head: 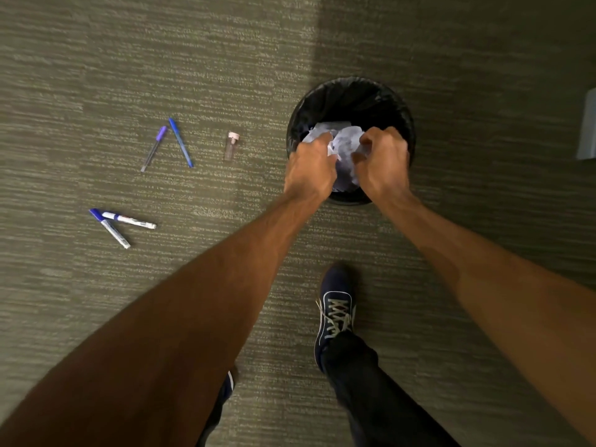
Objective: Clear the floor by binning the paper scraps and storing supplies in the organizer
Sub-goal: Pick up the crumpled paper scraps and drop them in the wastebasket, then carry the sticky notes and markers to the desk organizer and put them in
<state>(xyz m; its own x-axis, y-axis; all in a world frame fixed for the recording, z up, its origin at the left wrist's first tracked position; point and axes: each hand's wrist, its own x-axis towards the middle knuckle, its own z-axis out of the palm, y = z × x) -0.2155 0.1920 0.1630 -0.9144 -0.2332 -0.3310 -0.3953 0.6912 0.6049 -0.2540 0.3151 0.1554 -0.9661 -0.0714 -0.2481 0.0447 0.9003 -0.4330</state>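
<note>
A round bin with a black liner (354, 88) stands on the carpet. Both my hands are over its mouth with a crumpled bundle of white paper scraps (346, 146) between them. My left hand (309, 166) has its fingers closed on the left side of the bundle. My right hand (383, 159) curls its fingers onto the right side. On the floor to the left lie a purple pen (154, 148), a blue pen (180, 142), two blue-capped markers (111, 228) (129, 220) and a small clear bottle with a pink cap (231, 145). No organizer is in view.
My right foot in a dark blue shoe (335, 311) stands just in front of the bin. A pale grey object (587, 127) is cut off by the right edge. Green-grey carpet covers the floor all around.
</note>
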